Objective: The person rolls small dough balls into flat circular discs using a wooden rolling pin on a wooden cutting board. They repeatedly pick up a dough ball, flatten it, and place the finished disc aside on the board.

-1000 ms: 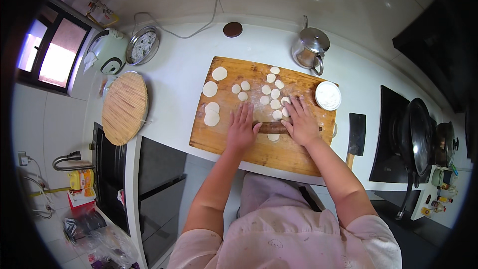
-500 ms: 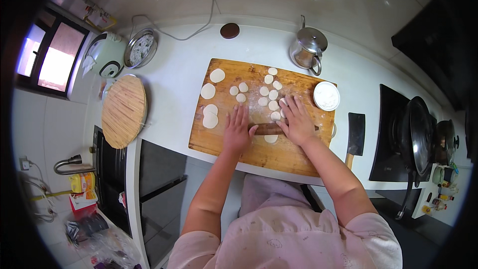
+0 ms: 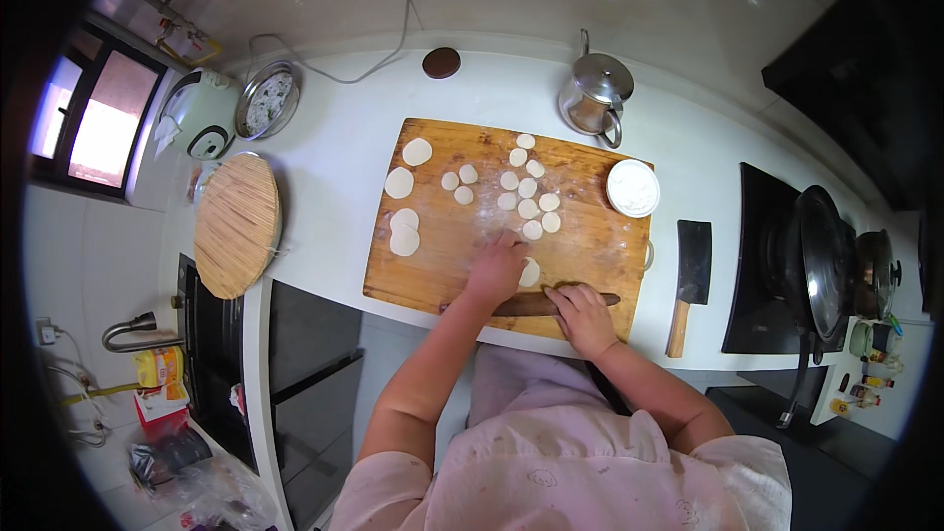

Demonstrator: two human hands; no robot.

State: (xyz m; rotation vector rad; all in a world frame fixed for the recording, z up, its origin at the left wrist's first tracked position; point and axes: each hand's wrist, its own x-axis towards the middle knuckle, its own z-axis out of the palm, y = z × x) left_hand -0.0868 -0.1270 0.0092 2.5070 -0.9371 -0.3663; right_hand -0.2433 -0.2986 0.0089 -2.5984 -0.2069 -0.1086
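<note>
My right hand (image 3: 586, 321) holds the right part of a dark brown rolling pin (image 3: 526, 306), which lies along the near side of a wooden board (image 3: 447, 265). Just beyond the pin, my left hand (image 3: 499, 264) is bent with its fingers drawn together beside a flattened round of dough (image 3: 530, 272). Whatever those fingers hold, if anything, is hidden. Several small dough discs (image 3: 528, 207) lie past the hands on floured wood, and a group of 3 discs (image 3: 463, 195) sits to their left. Wider rolled wrappers (image 3: 399, 183) lie along the board's left side, two overlapping.
A white bowl of flour (image 3: 632, 188) stands on the board's right corner. Right of it are a cleaver (image 3: 694, 265) and a stove with a black pan (image 3: 824, 265). A metal kettle (image 3: 597, 93) stands behind; a round slatted lid (image 3: 236, 226) and a bowl of filling (image 3: 267, 104) are left.
The rolling pin has come nearer to me, uncovering the dough round. My right hand moved back with it; my left hand left the pin and drew its fingers together beside the dough.
</note>
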